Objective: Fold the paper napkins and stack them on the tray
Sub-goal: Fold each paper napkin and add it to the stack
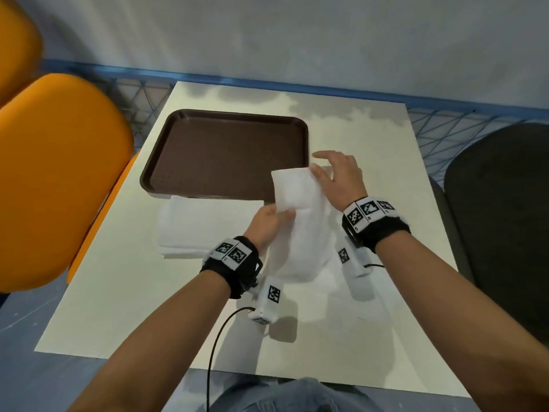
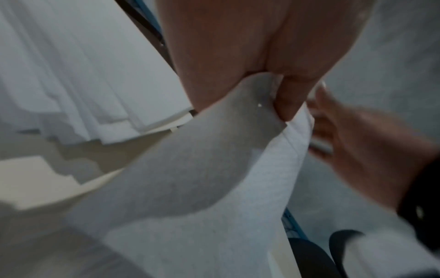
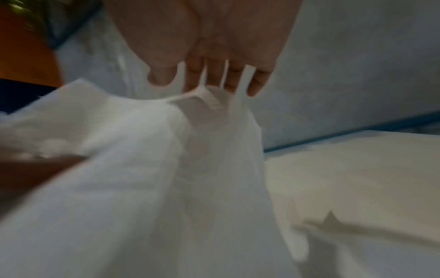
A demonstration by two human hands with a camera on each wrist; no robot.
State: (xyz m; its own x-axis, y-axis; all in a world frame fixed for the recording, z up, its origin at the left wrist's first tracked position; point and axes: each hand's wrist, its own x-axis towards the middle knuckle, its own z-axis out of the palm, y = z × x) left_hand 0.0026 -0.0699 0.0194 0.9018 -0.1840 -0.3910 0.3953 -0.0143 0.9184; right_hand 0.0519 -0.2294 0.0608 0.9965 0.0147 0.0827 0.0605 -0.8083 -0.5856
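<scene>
Both hands hold one white paper napkin (image 1: 297, 233) (image 2: 190, 169) (image 3: 142, 169) up off the table, just in front of the tray's near right corner. Its upper part is doubled over towards me and the rest hangs down. My left hand (image 1: 273, 218) (image 2: 278, 97) pinches the flap's near edge between thumb and fingers. My right hand (image 1: 322, 173) (image 3: 207, 82) grips the far right corner, index finger stretched out. The brown tray (image 1: 160, 138) lies bare at the back of the table. A stack of white napkins (image 1: 184, 230) (image 2: 83, 84) sits in front of it, left of my hands.
The cream table (image 1: 118, 307) is small and square. Two orange chairs (image 1: 59, 173) stand at its left and a dark chair (image 1: 505, 203) at its right. A blue mesh rail (image 1: 297, 87) runs behind it. A black cable (image 1: 219, 337) hangs from my left wrist.
</scene>
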